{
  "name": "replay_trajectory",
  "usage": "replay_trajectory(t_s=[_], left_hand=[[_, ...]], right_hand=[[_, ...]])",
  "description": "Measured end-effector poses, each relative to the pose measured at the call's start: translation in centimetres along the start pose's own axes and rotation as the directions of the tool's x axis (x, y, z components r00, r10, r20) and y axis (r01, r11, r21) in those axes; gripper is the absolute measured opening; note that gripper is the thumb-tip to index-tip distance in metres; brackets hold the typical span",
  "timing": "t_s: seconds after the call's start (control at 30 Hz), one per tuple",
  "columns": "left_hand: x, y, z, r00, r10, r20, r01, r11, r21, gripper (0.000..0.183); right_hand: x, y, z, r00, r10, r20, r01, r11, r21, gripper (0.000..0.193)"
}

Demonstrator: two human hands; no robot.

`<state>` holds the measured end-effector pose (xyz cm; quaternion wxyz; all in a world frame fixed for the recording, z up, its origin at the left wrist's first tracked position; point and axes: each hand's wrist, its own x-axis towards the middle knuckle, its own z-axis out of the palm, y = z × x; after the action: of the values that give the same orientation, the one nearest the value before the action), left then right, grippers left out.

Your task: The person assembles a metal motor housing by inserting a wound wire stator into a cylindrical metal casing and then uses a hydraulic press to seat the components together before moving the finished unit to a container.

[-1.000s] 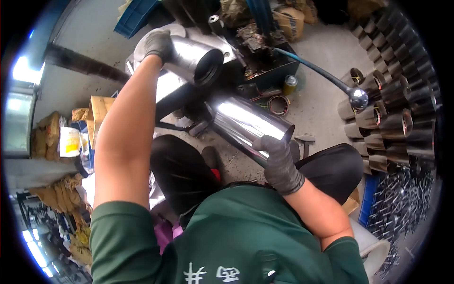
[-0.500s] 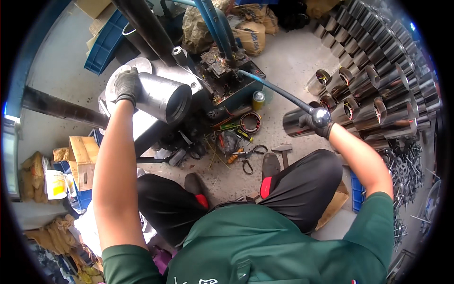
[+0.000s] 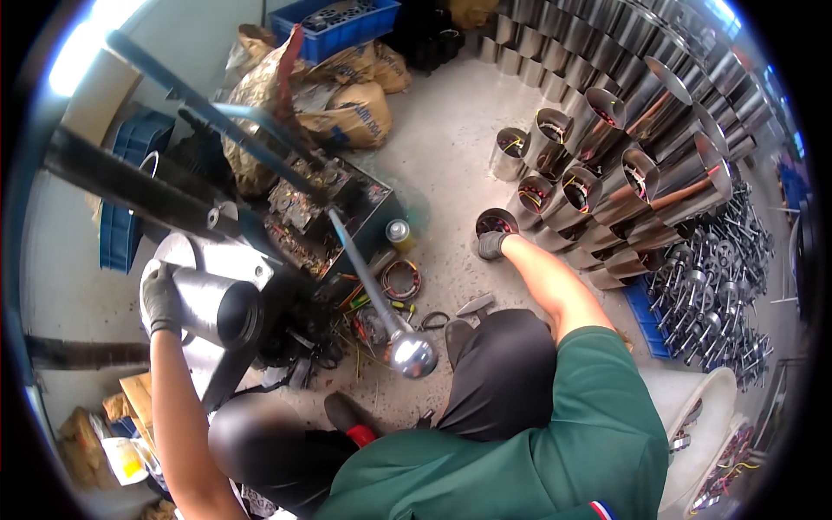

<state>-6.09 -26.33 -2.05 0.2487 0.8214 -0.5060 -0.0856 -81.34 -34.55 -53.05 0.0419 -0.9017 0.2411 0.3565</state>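
My left hand (image 3: 161,300), in a grey glove, is closed round the flanged end of a grey metal cylinder (image 3: 201,300) lying on its side on the press bed. The cylinder's open end faces right. Over to the right, my right hand (image 3: 492,245), also gloved, grips the near rim of a shiny steel tube (image 3: 497,222) standing on the floor. Dark red windings show inside that tube. Between my arms hangs a long lever (image 3: 368,282) ending in a polished ball (image 3: 413,354); neither hand touches it.
Rows of steel tubes (image 3: 598,186) stand at right, several with coloured wires inside. Beyond them lie metal shafts (image 3: 715,277) in a heap. A spray can (image 3: 399,232), a wire coil (image 3: 401,280) and a hammer (image 3: 475,304) are on the floor. Sacks (image 3: 347,117) lie at the back.
My right hand has left the lever's ball and taken hold of a steel tube's rim. The view has turned right. My left hand stays on the metal cylinder.
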Motion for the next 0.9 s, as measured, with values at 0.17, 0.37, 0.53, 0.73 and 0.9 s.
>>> replay_trajectory(t_s=[0.17,0.37,0.53,0.73,0.9], left_hand=[[-3.3,-5.0,-6.7,0.979,-0.172,-0.109,0.180,0.982,0.063,0.047],[-1.1,-4.6,-4.3,0.987,-0.132,-0.089,0.133,0.991,0.006,0.048],[-2.5,-4.2,-4.6,0.987,-0.092,-0.131,0.092,0.996,-0.005,0.041],[-4.0,-3.5,-4.2,0.979,0.182,-0.093,-0.121,0.883,0.454,0.027],[-5.7,-1.5,-3.7,0.956,0.107,-0.274,0.037,0.879,0.475,0.021]], right_hand=[[-1.9,-2.0,-23.0,0.871,0.488,-0.061,-0.344,0.692,0.634,0.054],[-5.0,2.6,-21.3,0.673,0.713,-0.198,-0.466,0.616,0.635,0.050],[-4.6,4.7,-22.0,0.580,0.814,-0.034,-0.624,0.471,0.624,0.043],[-6.8,2.9,-20.1,0.367,0.782,-0.504,-0.317,0.614,0.723,0.034],[-11.3,-6.2,-26.8,0.605,0.476,-0.638,0.178,0.701,0.691,0.033]])
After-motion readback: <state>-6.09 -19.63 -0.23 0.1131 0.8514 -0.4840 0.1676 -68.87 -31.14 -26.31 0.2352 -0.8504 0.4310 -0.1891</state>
